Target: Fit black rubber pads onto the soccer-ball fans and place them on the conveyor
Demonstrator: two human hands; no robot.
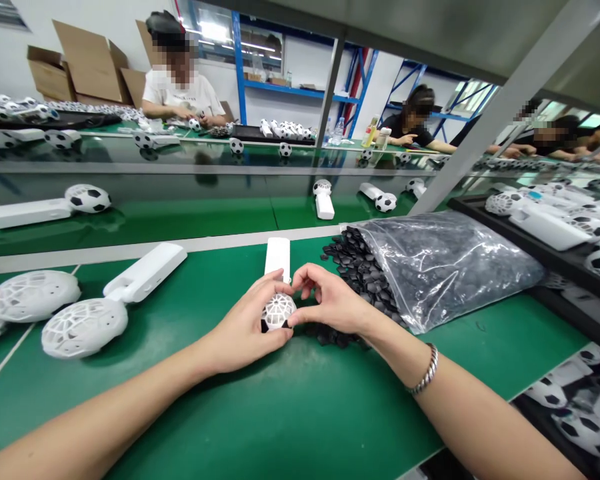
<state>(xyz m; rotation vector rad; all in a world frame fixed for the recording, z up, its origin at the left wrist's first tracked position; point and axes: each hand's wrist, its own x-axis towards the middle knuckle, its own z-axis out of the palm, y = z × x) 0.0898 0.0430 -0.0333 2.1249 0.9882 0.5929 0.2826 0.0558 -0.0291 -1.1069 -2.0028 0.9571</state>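
Left hand (243, 327) and right hand (330, 300) are cupping together around a white lattice ball (279, 310), a black patch (265, 325) sitting at its lower edge. White handle (278, 259) is lying just behind, while black pentagon patches (353, 273) are spilling from a clear plastic bag (445, 267) across the green workbench (280, 413).
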